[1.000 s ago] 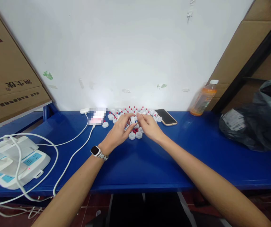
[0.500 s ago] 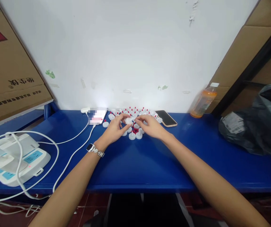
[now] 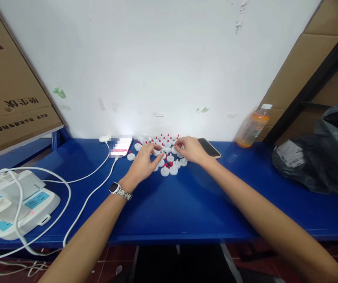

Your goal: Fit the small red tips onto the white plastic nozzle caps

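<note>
White caps (image 3: 167, 150), several red-tipped, crowd the centre of the frame on the blue tabletop (image 3: 169, 212). The left hand (image 3: 143, 160) has its grip parted; the right hand (image 3: 191, 149) reaches the cluster's right side (whether pinching a cap, I cannot tell). A careless brush could topple close-packed neighbours.

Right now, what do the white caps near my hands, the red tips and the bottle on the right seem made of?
White caps: probably plastic with a satin finish, judging by their milky, slightly translucent look.
Red tips: evenly red, perhaps plastic; too small to rule out rubber.
Bottle: most likely clear, smooth plastic; orange contents show through.
</note>
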A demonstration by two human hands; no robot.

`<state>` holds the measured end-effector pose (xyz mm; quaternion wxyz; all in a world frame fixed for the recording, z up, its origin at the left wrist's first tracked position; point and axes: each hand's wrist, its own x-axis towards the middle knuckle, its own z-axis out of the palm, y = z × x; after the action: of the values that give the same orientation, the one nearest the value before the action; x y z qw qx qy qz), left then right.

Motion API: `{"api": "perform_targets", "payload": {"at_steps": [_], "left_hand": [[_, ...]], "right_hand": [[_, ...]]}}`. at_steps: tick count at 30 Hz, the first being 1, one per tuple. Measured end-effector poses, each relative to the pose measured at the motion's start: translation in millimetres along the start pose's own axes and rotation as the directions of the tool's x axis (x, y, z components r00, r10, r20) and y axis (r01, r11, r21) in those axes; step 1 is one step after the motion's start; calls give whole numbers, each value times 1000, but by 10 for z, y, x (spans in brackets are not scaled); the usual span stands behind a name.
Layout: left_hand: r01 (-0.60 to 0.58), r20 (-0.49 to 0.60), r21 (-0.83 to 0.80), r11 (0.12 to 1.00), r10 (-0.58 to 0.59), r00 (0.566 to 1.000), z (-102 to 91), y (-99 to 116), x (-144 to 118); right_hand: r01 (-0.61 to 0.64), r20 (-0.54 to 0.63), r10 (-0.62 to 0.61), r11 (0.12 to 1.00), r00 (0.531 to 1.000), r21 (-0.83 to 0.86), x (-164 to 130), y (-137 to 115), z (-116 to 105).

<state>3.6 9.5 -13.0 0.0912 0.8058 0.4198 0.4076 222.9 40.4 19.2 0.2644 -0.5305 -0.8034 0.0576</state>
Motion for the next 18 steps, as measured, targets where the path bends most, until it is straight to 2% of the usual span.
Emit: {"api": "perform_targets", "payload": {"at_steps": [3,6,12,18], "left_hand": [[-4,12,29,1000,4,1000,-7,-27,-1],[5,23,43,999,-6,1000,-9,-32,-4],[-7,31,52,999,5,999,-7,-13,-16],[-13,23,42,999,13,1000,-2,-54,-21]], "right_hand": [[17,95,-4,989,995,-143,83,5,73],[23,159,5,984,987,-174,111,-6,135],[-22,102,38,987,994,-158,243,-18,199],[28,178,5,982,984,-185,431,-23,280]]}}
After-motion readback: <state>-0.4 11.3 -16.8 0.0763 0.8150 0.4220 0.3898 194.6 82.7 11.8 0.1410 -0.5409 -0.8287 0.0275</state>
